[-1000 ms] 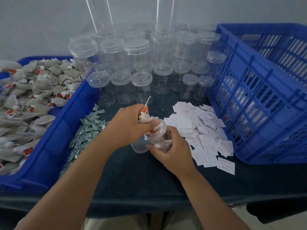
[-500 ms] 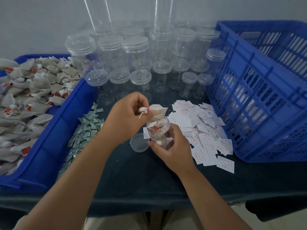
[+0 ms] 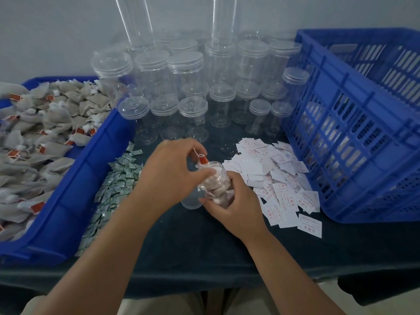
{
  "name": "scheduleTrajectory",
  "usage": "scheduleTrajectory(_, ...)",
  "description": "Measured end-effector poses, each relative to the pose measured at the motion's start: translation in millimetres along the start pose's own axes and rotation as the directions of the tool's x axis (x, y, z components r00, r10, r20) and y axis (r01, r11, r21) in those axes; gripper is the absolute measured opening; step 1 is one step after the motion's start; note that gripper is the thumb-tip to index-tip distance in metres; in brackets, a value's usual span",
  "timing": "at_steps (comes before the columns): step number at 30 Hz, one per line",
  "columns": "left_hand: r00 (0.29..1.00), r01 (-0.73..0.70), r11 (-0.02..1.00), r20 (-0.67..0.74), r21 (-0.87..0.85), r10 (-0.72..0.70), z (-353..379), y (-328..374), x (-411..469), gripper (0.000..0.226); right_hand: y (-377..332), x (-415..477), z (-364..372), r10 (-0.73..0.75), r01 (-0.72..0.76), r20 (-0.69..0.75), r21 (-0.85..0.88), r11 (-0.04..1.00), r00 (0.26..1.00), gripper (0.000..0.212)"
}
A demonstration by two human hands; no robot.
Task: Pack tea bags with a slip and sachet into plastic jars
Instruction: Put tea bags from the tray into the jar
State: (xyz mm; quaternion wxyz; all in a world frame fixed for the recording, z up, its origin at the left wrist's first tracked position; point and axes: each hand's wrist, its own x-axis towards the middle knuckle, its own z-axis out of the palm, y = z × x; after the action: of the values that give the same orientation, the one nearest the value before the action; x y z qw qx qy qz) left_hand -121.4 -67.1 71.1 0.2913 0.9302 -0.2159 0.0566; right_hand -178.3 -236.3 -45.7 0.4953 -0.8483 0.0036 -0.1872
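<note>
Centre frame: small clear plastic jar [image 3: 214, 181] over the dark worktop [image 3: 181, 242], tilted. Its long axis runs lower right to upper left, with the open mouth up-left. The right hand [image 3: 234, 203] grip is wrapped round the jar's lower body. The left hand [image 3: 169, 171] grip is pinching a white tea bag with orange tag [image 3: 201, 163] at the mouth, tag sticking up. More bags inside. A round clear lid [image 3: 189, 200] lies flat, lower left of the jar.

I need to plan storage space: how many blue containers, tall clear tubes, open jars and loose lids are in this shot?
Blue containers: 2, bin and crate
Tall clear tubes: 2
Open jar: 1
Loose lid: 1
Total: 6
</note>
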Motion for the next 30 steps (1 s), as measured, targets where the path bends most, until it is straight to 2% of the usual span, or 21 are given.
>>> scheduleTrajectory(1,1.000,-0.017,1.000,-0.013,0.026,0.017,-1.4,1.6,-2.3,0.019,0.3,0.3,-0.2,0.003,-0.003,-0.005,0.000,1.000,1.000,0.056)
scheduleTrajectory(3,0.987,-0.065,0.990,0.156,0.123,0.045,1.0,6.5,-6.1,0.038,1.9,-0.1,-0.8,-0.009,0.009,-0.004,0.004,1.000,1.000,0.053)
scheduleTrajectory(5,0.956,-0.108,0.980,0.289,0.167,0.056,9.8,12.2,-12.0,0.046,3.0,-1.6,-1.1,-0.044,0.043,0.021,0.012,0.999,0.999,0.050)
scheduleTrajectory(10,0.932,-0.059,0.998,0.357,0.000,0.055,10.0,6.4,-23.3,0.050,-0.1,-4.1,-1.6,-0.099,0.098,0.092,0.009,0.995,0.991,0.051)
scheduleTrajectory(12,0.956,-0.051,0.991,0.282,-0.123,0.084,6.9,-0.1,-28.4,0.046,0.4,-3.2,-1.0,-0.073,0.073,0.090,-0.003,0.997,0.993,0.052)
scheduleTrajectory(14,0.997,-0.009,0.962,0.065,-0.274,0.028,5.9,-12.0,-31.8,0.027,2.3,-2.8,-0.6,-0.055,0.055,0.075,-0.006,0.998,0.996,0.053)
scheduleTrajectory(16,0.975,0.122,0.931,-0.135,-0.343,-0.177,3.4,-36.1,-31.0,0.010,3.2,-2.9,-1.2,-0.047,0.048,0.070,-0.011,0.999,0.996,0.054)
scheduleTrajectory(17,0.941,0.223,0.925,-0.178,-0.309,-0.287,0.8,-51.3,-31.2,0.008,2.8,-3.3,-1.7,-0.042,0.043,0.074,-0.014,0.999,0.996,0.054)
scheduleTrajectory(18,0.912,0.332,0.919,-0.177,-0.210,-0.370,-1.8,-68.4,-31.7,0.008,2.4,-3.7,-2.3,-0.036,0.038,0.076,-0.014,0.999,0.996,0.053)
scheduleTrajectory(20,0.871,0.489,0.871,-0.085,0.040,-0.485,-3.5,-101.5,-36.0,0.014,0.7,-4.1,-3.0,-0.023,0.024,0.069,-0.010,1.000,0.997,0.053)
scheduleTrajectory(22,0.850,0.519,0.845,0.025,0.129,-0.526,-1.1,-120.9,-43.7,0.023,-1.6,-3.2,-2.6,-0.018,0.019,0.059,-0.012,1.000,0.998,0.052)
scheduleTrajectory(25,0.888,0.447,0.885,0.053,0.128,-0.457,9.3,-128.5,-52.1,0.048,-3.4,-1.9,-1.9,-0.019,0.021,0.064,-0.021,1.000,0.998,0.052)
scheduleTrajectory(28,0.909,0.414,0.909,-0.071,0.047,-0.411,18.3,-127.3,-58.8,0.057,-3.7,-2.0,-1.9,-0.006,0.008,0.076,-0.020,1.000,0.997,0.053)
scheduleTrajectory(30,0.905,0.407,0.913,-0.139,0.011,-0.402,21.6,-129.3,-62.8,0.053,-3.5,-2.2,-1.8,-0.006,0.007,0.074,-0.016,1.000,0.997,0.053)
